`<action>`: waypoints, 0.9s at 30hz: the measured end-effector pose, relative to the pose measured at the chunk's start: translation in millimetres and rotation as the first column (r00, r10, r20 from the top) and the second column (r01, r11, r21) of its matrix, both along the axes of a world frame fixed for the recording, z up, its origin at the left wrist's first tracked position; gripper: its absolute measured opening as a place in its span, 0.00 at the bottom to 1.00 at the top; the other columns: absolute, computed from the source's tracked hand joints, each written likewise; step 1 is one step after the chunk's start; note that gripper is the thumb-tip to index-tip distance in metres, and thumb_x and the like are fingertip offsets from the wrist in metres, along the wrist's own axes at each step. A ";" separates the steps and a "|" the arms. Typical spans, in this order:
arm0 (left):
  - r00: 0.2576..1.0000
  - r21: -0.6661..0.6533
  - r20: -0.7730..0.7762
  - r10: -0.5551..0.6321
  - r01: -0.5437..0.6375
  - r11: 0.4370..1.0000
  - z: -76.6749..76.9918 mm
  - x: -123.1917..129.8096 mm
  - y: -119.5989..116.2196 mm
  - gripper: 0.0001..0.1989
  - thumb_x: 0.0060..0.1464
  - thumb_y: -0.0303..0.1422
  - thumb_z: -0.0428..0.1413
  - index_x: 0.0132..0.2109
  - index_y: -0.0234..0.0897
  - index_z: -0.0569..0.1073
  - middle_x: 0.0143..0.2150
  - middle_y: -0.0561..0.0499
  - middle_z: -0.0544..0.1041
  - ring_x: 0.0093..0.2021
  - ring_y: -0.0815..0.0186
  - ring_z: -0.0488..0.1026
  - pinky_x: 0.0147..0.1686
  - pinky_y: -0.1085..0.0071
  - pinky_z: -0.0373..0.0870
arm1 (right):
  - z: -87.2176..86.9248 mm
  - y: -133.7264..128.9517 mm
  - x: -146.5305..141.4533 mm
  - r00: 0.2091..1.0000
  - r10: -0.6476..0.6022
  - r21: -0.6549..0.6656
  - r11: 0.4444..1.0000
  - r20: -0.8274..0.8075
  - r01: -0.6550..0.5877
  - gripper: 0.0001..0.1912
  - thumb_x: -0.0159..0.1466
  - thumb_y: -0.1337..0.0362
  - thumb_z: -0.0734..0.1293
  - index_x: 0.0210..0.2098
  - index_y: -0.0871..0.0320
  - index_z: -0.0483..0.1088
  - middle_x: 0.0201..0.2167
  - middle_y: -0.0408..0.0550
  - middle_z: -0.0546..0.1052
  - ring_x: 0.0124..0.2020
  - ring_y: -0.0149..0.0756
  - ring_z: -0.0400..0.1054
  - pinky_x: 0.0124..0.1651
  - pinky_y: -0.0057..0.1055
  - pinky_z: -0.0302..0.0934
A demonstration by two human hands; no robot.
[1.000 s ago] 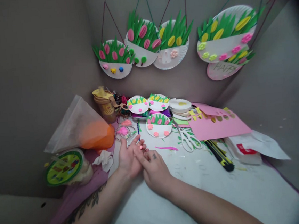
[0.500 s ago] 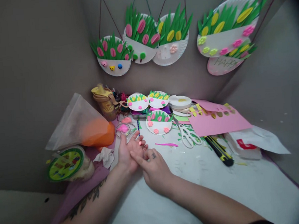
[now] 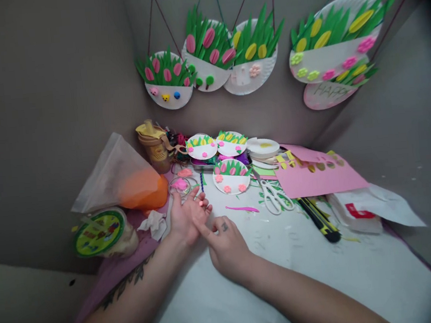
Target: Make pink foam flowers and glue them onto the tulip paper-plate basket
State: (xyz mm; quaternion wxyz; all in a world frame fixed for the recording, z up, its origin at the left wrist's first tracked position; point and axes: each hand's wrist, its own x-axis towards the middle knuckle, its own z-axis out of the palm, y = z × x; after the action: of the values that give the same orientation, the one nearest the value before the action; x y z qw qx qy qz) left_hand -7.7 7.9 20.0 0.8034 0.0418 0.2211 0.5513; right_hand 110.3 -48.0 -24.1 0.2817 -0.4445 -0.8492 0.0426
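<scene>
My left hand (image 3: pixel 189 216) is turned palm up with its fingers a little curled. A tiny ball of salmon-pink clay (image 3: pixel 201 203) rests on those fingers. The stretched index finger of my right hand (image 3: pixel 224 243) touches the left palm, while its other fingers are bent. Whether anything lies under that fingertip is hidden. Just beyond my left hand, a lump of bright pink clay (image 3: pixel 180 184) lies by clear round rings. A pink modelling tool (image 3: pixel 242 209) is to the right of my fingers, below a small paper plate (image 3: pixel 232 184) decorated with grass, tulips and pink flowers.
White scissors (image 3: pixel 275 196), a black-and-yellow cutter (image 3: pixel 321 220) and pink card (image 3: pixel 323 179) lie on the right. To the left stand a lidded tub (image 3: pixel 104 234), an orange bag (image 3: pixel 142 190) and a cup (image 3: pixel 154 149). Decorated plates (image 3: pixel 170 97) hang on the wall.
My right index finger has shifted slightly over the left palm. The whole view has moved a little, with the clay ball staying on my left fingers.
</scene>
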 end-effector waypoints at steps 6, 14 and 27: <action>1.000 0.003 0.002 -0.028 0.028 1.000 -0.9 -0.1 0.1 0.29 0.58 0.53 0.36 0.41 0.33 0.68 0.32 0.46 0.68 0.27 0.66 0.65 0.30 0.65 0.69 | 0.1 0.1 0.3 0.999 -0.038 -0.019 0.999 0.010 0.038 0.38 0.56 0.77 0.59 0.65 0.52 0.51 0.36 0.51 0.62 0.38 0.41 0.55 0.41 0.39 0.58; 0.999 0.010 0.008 -0.037 0.036 0.999 -3.6 -2.2 1.7 0.29 0.57 0.54 0.36 0.41 0.33 0.68 0.33 0.46 0.68 0.28 0.65 0.66 0.31 0.64 0.69 | 0.4 -0.8 -1.8 0.999 -0.037 -0.031 0.999 0.002 0.037 0.38 0.55 0.76 0.59 0.65 0.52 0.51 0.36 0.51 0.62 0.38 0.42 0.55 0.42 0.39 0.58; 1.000 -0.004 -0.001 0.005 -0.005 1.000 0.6 -2.4 2.7 0.29 0.58 0.53 0.36 0.39 0.33 0.69 0.31 0.47 0.68 0.26 0.66 0.64 0.29 0.65 0.69 | 0.6 -1.9 -1.5 1.000 0.031 0.000 1.000 -0.002 -0.031 0.37 0.56 0.75 0.59 0.64 0.52 0.52 0.35 0.50 0.62 0.37 0.41 0.55 0.40 0.38 0.58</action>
State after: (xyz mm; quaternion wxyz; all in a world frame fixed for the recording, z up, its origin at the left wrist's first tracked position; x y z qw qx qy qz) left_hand -10.1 10.6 20.6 0.8021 0.0397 0.2225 0.5528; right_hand 108.8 -50.0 -23.5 0.2818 -0.4313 -0.8558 0.0473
